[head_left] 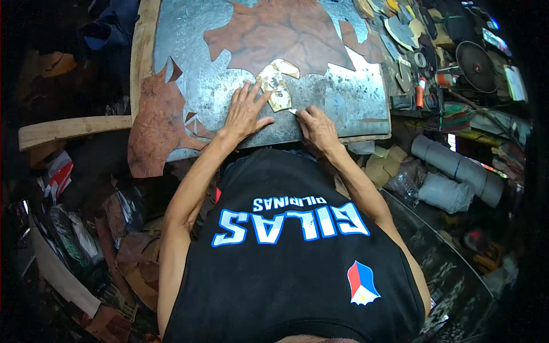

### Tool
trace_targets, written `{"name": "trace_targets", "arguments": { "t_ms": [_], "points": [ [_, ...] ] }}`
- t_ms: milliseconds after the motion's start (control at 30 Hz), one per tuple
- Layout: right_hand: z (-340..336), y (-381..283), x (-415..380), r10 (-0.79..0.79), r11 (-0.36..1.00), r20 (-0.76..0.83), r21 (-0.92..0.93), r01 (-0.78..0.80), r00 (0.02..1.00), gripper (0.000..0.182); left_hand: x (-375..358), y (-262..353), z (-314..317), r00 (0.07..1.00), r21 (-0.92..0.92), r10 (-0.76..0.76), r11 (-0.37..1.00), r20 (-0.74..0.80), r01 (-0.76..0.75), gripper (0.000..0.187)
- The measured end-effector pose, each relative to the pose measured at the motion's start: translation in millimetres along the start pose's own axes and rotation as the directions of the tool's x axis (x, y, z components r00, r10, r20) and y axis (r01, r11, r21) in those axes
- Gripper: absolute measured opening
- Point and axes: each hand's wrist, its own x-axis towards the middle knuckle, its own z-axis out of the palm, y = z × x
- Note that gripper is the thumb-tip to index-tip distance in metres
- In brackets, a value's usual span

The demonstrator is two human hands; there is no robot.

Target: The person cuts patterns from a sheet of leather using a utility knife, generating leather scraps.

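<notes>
My left hand point(247, 113) lies with its fingers spread, the fingertips at the left edge of a curved, stained cream-coloured pattern piece point(280, 97). My right hand point(318, 129) is closed round a small tool with a pale pointed tip point(293, 111), just by the piece's lower right corner. Most of that tool is hidden in my fingers, so its exact kind cannot be made out. Beyond the pattern piece a large brown leather hide point(280, 34) with an irregular edge lies flat on the scratched metal tabletop point(189, 34).
Another brown leather piece point(154, 123) hangs over the table's left front edge, near a wooden beam point(74, 130). Tools, scraps and an orange-capped container point(420, 96) crowd the right side, with a round dark disc point(476, 67). Grey rolls point(457, 168) lie below at right.
</notes>
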Motion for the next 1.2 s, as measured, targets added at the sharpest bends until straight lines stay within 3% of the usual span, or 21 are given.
{"name": "trace_targets", "arguments": {
  "t_ms": [100, 167, 200, 300, 333, 367, 400, 433, 500, 567, 600, 700, 733, 833, 900, 1000, 1033, 1100, 1133, 1167, 1200],
  "points": [
    [-4.1, -4.6, 10.9, 0.044, 0.998, -0.030, 0.055, -0.042, 0.999, 0.019, 8.7, 3.3, 2.2, 1.000, -0.021, 0.006, 1.000, -0.004, -0.006, 0.071],
    [-12.0, -11.9, 17.5, 0.103, 0.979, -0.108, 0.187, -0.082, 0.989, 0.022, 16.7, -0.1, 5.3, 0.993, -0.007, 0.092, 0.996, -0.074, -0.093, 0.064],
    [-9.1, -10.8, 17.3, 0.102, 0.978, -0.109, 0.194, -0.079, 0.989, 0.022, 23.1, 1.9, 3.5, 0.966, 0.055, 0.148, 0.989, -0.210, -0.140, 0.049],
    [-4.7, -9.3, 14.2, 0.197, 0.929, -0.263, 0.358, -0.094, 0.944, 0.027, 35.4, 9.5, -4.0, 0.923, 0.031, 0.209, 0.977, -0.323, -0.211, 0.035],
    [-10.8, -13.3, 10.4, 0.464, 0.538, 0.044, 0.779, -0.321, 0.885, 0.031, 37.4, 17.6, -8.4, 0.896, 0.035, 0.239, 0.969, -0.375, -0.244, 0.028],
    [-15.6, -16.1, 6.1, 0.499, -0.052, 0.432, 0.880, -0.472, 0.751, 0.035, 36.3, 22.9, -7.2, 0.896, 0.034, 0.236, 0.970, -0.375, -0.241, 0.028],
    [-14.2, -23.0, 4.7, 0.486, -0.163, 0.407, 0.912, -0.377, 0.773, 0.034, 34.9, 27.5, -5.2, 0.901, 0.037, 0.245, 0.968, -0.357, -0.249, 0.028],
    [-14.3, -23.3, 8.2, 0.485, -0.165, 0.408, 0.911, -0.377, 0.774, 0.034, 33.5, 31.5, -3.3, 0.906, 0.040, 0.256, 0.965, -0.337, -0.258, 0.028],
    [-14.7, -22.3, 13.8, 0.451, -0.300, 0.440, 0.894, -0.332, 0.777, 0.031, 31.1, 36.4, 1.9, 0.917, 0.050, 0.270, 0.962, -0.295, -0.267, 0.031],
    [-12.2, -15.7, 22.0, 0.484, -0.318, 0.453, 0.888, -0.331, 0.749, 0.027, 29.3, 37.9, 6.6, 0.933, -0.031, 0.236, 0.967, -0.271, -0.254, 0.036],
    [-10.9, -10.8, 24.0, 0.482, -0.329, 0.481, 0.874, -0.358, 0.732, 0.026, 29.8, 39.2, -5.6, 0.964, -0.097, 0.225, 0.966, -0.142, -0.240, 0.043],
    [-5.4, 2.2, 21.8, 0.433, -0.368, 0.544, 0.835, -0.410, 0.719, 0.023, 45.9, 18.1, -6.7, 0.987, -0.055, 0.125, 0.990, -0.102, -0.131, 0.056],
    [-4.2, 2.7, 20.5, 0.430, -0.377, 0.556, 0.826, -0.419, 0.711, 0.023, 55.9, 7.9, -4.8, 0.988, -0.050, 0.115, 0.991, -0.098, -0.121, 0.056],
    [-10.8, 4.1, 22.6, 0.422, -0.394, 0.606, 0.792, -0.466, 0.674, 0.021, 95.6, -21.2, 2.6, 0.986, -0.049, -0.160, 0.986, -0.035, 0.158, 0.050],
    [-16.1, 10.0, 19.8, 0.422, -0.407, 0.640, 0.766, -0.497, 0.642, 0.020, 100.3, -30.5, 11.1, 0.987, 0.015, -0.157, 0.987, -0.029, 0.158, 0.047],
    [-40.8, 35.4, -4.2, 0.392, -0.228, 0.639, 0.764, -0.603, 0.662, 0.020, 96.3, -41.1, 16.6, 0.989, 0.095, -0.148, 0.984, -0.028, 0.151, 0.042],
    [-54.6, 38.6, -6.1, 0.415, -0.231, 0.625, 0.775, -0.588, 0.661, 0.020, 100.7, -40.4, 18.2, 0.990, 0.100, -0.133, 0.986, -0.042, 0.137, 0.040],
    [-82.4, 50.8, -13.8, 0.491, 0.097, 0.460, 0.815, -0.571, 0.740, 0.022, 107.6, -29.8, 15.4, 0.978, 0.051, -0.210, 0.976, -0.012, 0.210, 0.039],
    [-90.9, 59.6, -16.5, 0.489, 0.205, 0.433, 0.787, -0.582, 0.757, 0.024, 114.2, -21.9, 13.2, 0.974, -0.103, -0.225, 0.969, 0.018, 0.226, 0.040],
    [-89.7, 69.2, -19.8, 0.425, 0.319, 0.339, 0.811, -0.489, 0.839, 0.025, 119.5, -13.6, 10.6, 0.968, -0.249, -0.243, 0.936, 0.060, 0.250, 0.040],
    [-90.1, 77.8, -21.9, 0.375, 0.382, 0.294, 0.815, -0.436, 0.879, 0.025, 130.0, 0.6, 8.2, 0.974, -0.256, -0.217, 0.940, 0.064, 0.226, 0.040]
  ]
}}
